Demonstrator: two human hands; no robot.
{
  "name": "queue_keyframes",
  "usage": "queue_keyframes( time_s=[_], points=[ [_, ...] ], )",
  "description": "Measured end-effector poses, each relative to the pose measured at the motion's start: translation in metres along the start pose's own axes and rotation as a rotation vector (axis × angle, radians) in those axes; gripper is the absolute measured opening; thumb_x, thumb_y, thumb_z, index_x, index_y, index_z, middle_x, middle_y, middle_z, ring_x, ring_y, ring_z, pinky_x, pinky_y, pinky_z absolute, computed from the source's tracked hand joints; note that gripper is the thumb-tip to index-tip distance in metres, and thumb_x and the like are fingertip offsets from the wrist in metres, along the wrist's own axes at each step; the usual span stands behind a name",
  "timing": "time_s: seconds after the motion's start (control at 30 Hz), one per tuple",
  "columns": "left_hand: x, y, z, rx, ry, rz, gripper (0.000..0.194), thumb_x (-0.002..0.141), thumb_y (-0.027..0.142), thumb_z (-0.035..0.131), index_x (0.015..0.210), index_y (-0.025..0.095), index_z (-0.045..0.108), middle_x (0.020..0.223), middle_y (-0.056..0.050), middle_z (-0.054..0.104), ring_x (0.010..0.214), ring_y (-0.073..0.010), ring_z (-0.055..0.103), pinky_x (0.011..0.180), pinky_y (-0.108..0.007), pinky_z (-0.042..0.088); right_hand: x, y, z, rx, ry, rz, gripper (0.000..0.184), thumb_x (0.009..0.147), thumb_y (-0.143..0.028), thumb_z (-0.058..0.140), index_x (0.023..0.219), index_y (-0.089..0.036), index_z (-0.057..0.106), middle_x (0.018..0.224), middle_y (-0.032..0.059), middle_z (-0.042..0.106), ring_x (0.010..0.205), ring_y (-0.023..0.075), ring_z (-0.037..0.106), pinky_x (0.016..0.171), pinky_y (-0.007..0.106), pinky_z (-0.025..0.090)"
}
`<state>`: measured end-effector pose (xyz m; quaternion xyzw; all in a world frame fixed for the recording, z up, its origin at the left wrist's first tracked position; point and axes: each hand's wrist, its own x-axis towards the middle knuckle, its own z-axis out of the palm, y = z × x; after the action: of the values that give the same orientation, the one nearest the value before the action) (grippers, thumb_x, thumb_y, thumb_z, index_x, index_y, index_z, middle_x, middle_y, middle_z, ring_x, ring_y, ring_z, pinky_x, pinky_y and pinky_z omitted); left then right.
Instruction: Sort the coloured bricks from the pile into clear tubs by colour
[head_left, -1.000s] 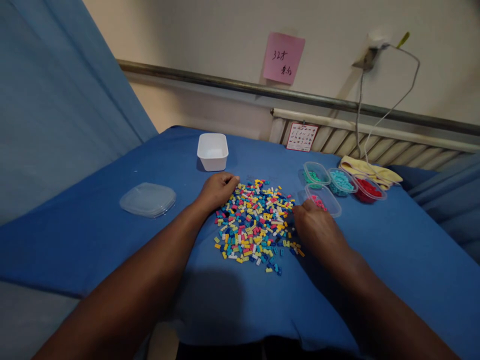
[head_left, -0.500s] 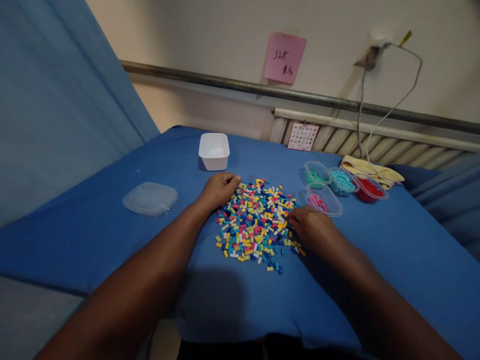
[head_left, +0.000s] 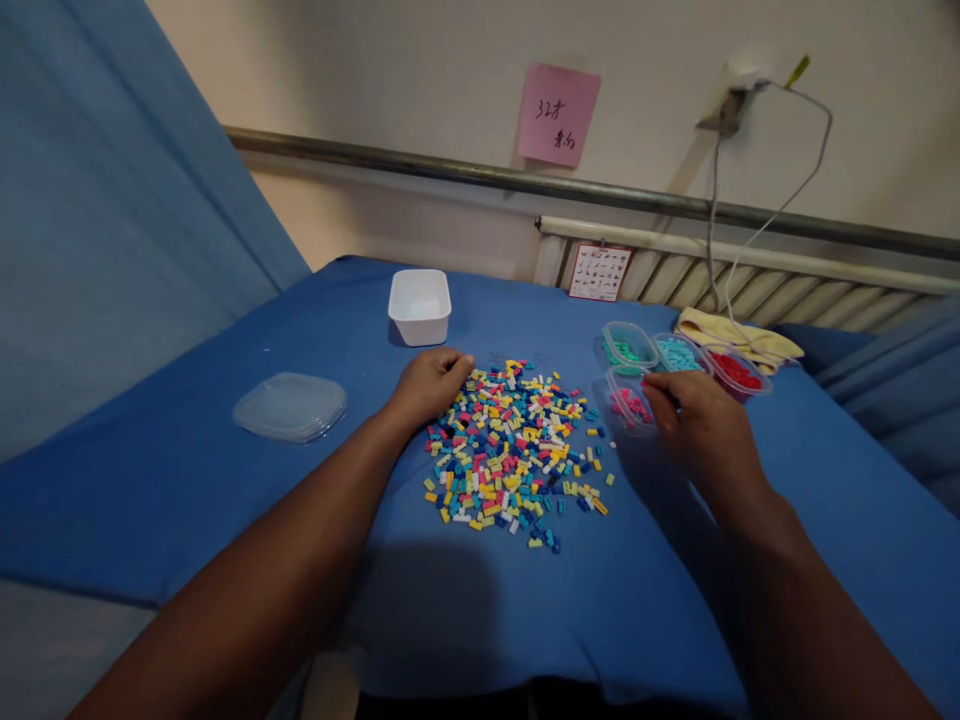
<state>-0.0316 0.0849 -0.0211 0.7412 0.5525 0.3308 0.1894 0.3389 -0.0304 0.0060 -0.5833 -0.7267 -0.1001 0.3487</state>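
Observation:
A loose pile of small toy building bricks (head_left: 517,450) in yellow, pink, blue, teal and white is spread over the blue cloth. My left hand (head_left: 433,383) rests at the pile's far left edge, fingers curled under; anything inside them is hidden. My right hand (head_left: 701,420) is raised over the near right side of a clear tub of pink bricks (head_left: 630,405), thumb and fingers pinched on a small pink brick (head_left: 647,381). Beyond it stand clear tubs of green bricks (head_left: 624,352), light blue bricks (head_left: 677,353) and red bricks (head_left: 733,371).
A white container (head_left: 421,325) stands behind the pile. Clear lids (head_left: 289,408) lie stacked at the left. A yellow cloth (head_left: 739,335) lies by the radiator (head_left: 652,265) at the back. Blue curtains (head_left: 150,150) hang at the side, and a cable (head_left: 810,170) dangles from the wall.
My right hand has moved from the pile's right edge up and right to the pink bricks' tub, carrying a pink brick. The left hand stays by the pile. The view has shifted slightly.

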Motion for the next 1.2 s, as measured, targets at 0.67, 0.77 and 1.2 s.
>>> queue_keyframes(
  time_s=[0.67, 0.77, 1.2],
  points=[
    [-0.001, 0.0, 0.0, 0.009, 0.003, 0.012, 0.045, 0.096, 0.053, 0.053, 0.074, 0.019, 0.071, 0.076, -0.003, 0.07, 0.072, -0.0197, 0.06, 0.068, -0.032, 0.042, 0.004, -0.056, 0.047, 0.173, -0.592, -0.093, 0.031, 0.097, -0.009, 0.053, 0.118, -0.019, 0.074, 0.117, 0.0102, 0.076, 0.108, 0.0246, 0.07, 0.094, 0.034, 0.051],
    [0.0, 0.001, 0.0, 0.001, 0.001, 0.004, 0.044, 0.096, 0.053, 0.053, 0.074, 0.019, 0.07, 0.075, -0.003, 0.069, 0.072, -0.0199, 0.061, 0.067, -0.032, 0.042, 0.003, -0.058, 0.046, 0.138, -0.597, -0.068, 0.028, 0.099, -0.01, 0.051, 0.115, -0.018, 0.073, 0.112, 0.0107, 0.076, 0.104, 0.0252, 0.07, 0.09, 0.034, 0.05],
    [-0.002, 0.001, 0.001, -0.004, 0.015, 0.025, 0.043, 0.096, 0.051, 0.053, 0.07, 0.02, 0.066, 0.07, -0.002, 0.065, 0.07, -0.0194, 0.057, 0.064, -0.031, 0.039, -0.007, -0.079, 0.03, 0.251, -0.589, -0.352, 0.021, 0.105, -0.017, 0.052, 0.112, -0.017, 0.072, 0.097, 0.0088, 0.066, 0.09, 0.0205, 0.062, 0.079, 0.03, 0.046]
  ],
)
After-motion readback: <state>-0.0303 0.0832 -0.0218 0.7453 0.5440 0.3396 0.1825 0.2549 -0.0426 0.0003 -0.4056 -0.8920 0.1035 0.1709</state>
